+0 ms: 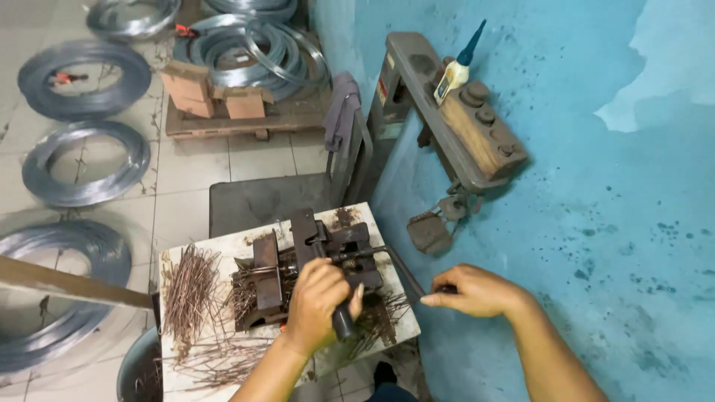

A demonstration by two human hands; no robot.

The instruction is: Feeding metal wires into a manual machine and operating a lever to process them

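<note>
Rusty iron bending jig [313, 260] on the bench [223, 246]; left hand [316, 301] grips its lever, right hand [473, 290], at three o'clock, pinches a wire that could slip or nip fingers.

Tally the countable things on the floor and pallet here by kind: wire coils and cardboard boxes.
Grey steel wire coils lying straight on the tiled floor: 4
Grey steel wire coil stacks on the wooden pallet: 1
Small brown cardboard boxes on the pallet: 2
Total: 7
</note>
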